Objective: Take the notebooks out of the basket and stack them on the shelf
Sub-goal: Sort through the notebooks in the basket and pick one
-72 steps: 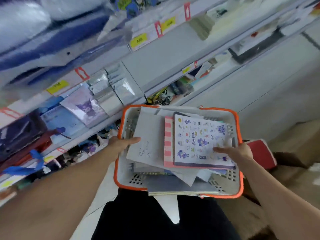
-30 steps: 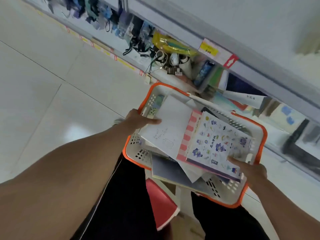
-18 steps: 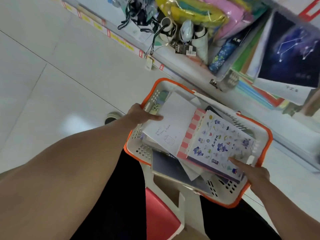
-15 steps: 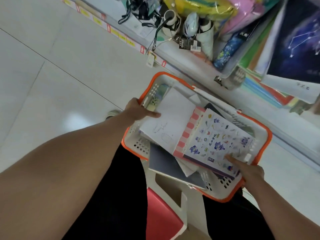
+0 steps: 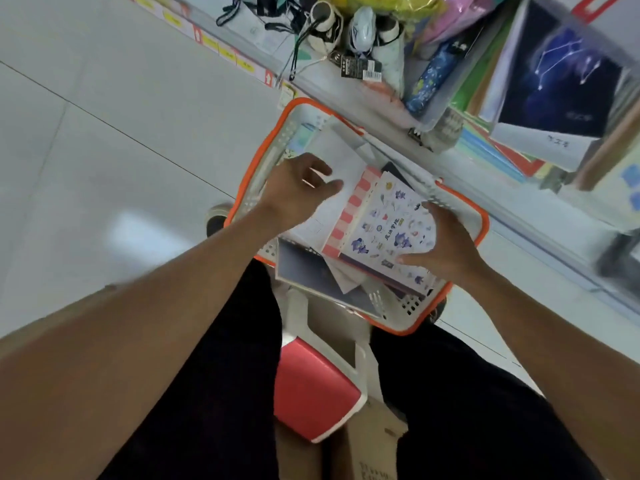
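Barely begun, I judge: every notebook visible lies in the basket. The left hand hovers loosely spread over the white notebook; the right hand presses spread fingers on the sticker-patterned notebook. The far-right shelf awaits stacking.

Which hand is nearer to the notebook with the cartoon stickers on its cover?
The right hand: its spread fingers lie on the sticker notebook. The left hand is over the plain white notebook, beside it.

Single head camera looks steeply down, close over the basket, edges somewhat blurred.
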